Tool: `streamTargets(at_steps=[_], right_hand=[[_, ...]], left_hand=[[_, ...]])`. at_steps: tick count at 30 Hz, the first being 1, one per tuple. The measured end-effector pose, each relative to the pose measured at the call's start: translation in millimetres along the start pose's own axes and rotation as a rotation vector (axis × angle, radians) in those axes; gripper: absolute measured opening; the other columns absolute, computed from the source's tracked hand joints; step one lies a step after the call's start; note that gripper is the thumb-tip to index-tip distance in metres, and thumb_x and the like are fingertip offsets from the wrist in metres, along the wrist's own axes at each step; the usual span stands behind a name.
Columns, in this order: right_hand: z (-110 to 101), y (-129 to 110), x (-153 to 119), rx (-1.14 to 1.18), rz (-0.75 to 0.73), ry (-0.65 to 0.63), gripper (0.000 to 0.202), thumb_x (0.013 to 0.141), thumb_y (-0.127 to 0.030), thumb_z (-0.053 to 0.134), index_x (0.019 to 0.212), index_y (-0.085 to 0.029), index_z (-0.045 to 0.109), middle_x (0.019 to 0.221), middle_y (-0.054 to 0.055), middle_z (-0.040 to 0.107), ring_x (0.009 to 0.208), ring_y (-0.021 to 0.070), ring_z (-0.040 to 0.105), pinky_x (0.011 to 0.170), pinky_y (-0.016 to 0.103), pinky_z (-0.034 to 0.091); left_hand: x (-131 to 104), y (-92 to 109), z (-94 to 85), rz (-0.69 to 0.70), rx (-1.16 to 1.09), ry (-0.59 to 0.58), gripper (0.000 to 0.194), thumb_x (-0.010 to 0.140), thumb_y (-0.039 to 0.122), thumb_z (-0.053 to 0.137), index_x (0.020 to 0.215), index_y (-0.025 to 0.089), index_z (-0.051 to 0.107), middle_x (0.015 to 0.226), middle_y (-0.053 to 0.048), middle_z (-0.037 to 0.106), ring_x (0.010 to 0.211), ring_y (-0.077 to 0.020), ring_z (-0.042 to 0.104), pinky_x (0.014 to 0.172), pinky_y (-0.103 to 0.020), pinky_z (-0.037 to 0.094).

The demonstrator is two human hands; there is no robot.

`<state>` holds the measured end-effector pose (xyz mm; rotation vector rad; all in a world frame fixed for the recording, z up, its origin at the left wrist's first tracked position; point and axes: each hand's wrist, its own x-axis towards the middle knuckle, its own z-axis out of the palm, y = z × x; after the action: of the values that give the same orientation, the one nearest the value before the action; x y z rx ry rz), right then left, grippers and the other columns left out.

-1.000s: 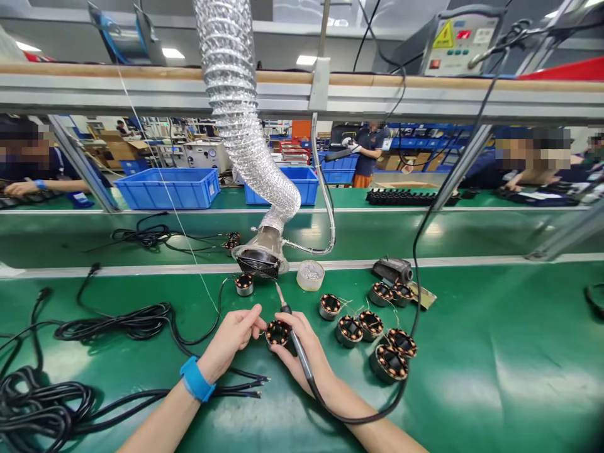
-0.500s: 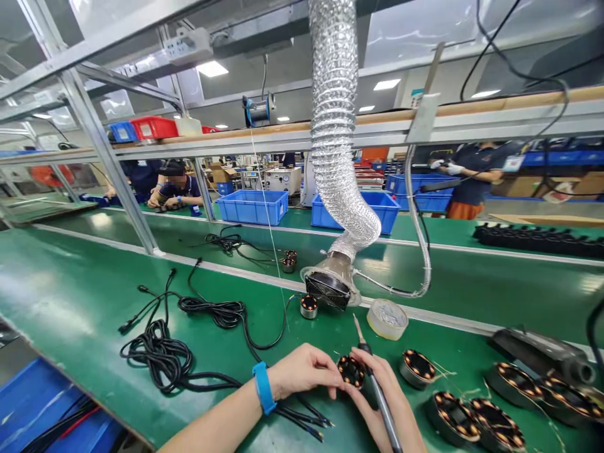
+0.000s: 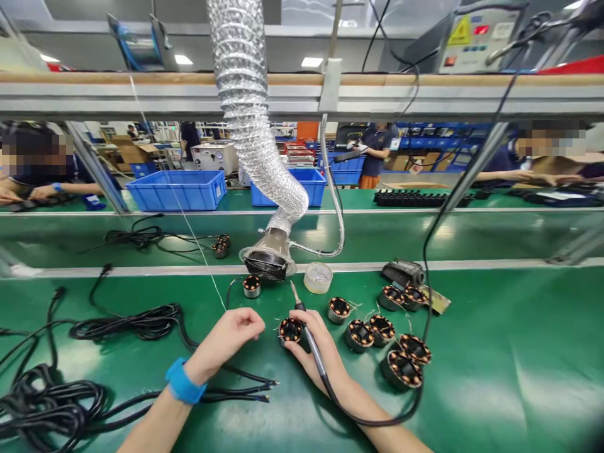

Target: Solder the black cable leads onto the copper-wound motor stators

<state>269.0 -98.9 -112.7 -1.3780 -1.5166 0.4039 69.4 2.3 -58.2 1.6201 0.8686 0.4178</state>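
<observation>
My right hand (image 3: 321, 352) holds a soldering iron (image 3: 314, 349), its tip pointing up and away from me. Thumb and fingers of that hand also touch a small round motor stator (image 3: 289, 329) with copper windings. Left of the stator, apart from it, my left hand (image 3: 231, 336) is closed in a pinch; whatever lies between its fingertips is hidden. A thin solder wire (image 3: 198, 242) runs down from a spool (image 3: 139, 50) and passes out of sight at the left hand. Black cables (image 3: 236, 393) with stripped ends lie below that hand.
Several stators (image 3: 359, 335) stand to the right, by a dark holder (image 3: 403, 272). A fume extractor (image 3: 267, 258) hangs ahead, beside a round clear tub (image 3: 318, 277). Coiled black cables (image 3: 136, 322) cover the left. The iron's cord (image 3: 425, 296) crosses the right side. Co-workers sit beyond.
The view has swung to the right. My left hand has come away from the stator, to its left. My right hand still holds the soldering iron and touches the stator.
</observation>
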Motion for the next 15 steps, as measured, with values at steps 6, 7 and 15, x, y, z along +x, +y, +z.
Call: streamTargets(at_steps=[6, 7, 15], right_hand=[[-4.3, -4.6, -1.1, 0.029, -0.057, 0.05, 0.052, 0.082, -0.014, 0.067, 0.129, -0.028, 0.05, 0.115, 0.004, 0.053, 0.105, 0.0192, 0.057, 0.095, 0.032, 0.048], [-4.4, -5.2, -1.2, 0.028, -0.064, 0.054, 0.052, 0.082, -0.014, 0.067, 0.129, -0.028, 0.05, 0.115, 0.004, 0.053, 0.104, 0.0192, 0.057, 0.095, 0.032, 0.048], [-6.2, -2.8, -0.5, 0.013, -0.04, 0.028, 0.05, 0.084, -0.018, 0.069, 0.129, -0.027, 0.051, 0.117, 0.006, 0.052, 0.108, 0.0201, 0.056, 0.098, 0.034, 0.047]], left_hand=[[-11.0, -6.7, -14.5, 0.169, 0.623, -0.357, 0.019, 0.069, 0.024, 0.068, 0.087, 0.023, 0.073, 0.09, 0.0, 0.059, 0.079, -0.0157, 0.052, 0.069, -0.024, 0.037], [-11.3, -9.4, -12.9, 0.168, 0.647, -0.396, 0.017, 0.068, 0.023, 0.068, 0.085, 0.023, 0.072, 0.089, 0.0, 0.059, 0.081, -0.0169, 0.053, 0.07, -0.024, 0.037], [-19.3, 2.9, -8.1, 0.216, 0.635, -0.425, 0.013, 0.083, 0.025, 0.051, 0.081, 0.021, 0.063, 0.084, -0.001, 0.059, 0.077, -0.0171, 0.05, 0.07, -0.025, 0.035]])
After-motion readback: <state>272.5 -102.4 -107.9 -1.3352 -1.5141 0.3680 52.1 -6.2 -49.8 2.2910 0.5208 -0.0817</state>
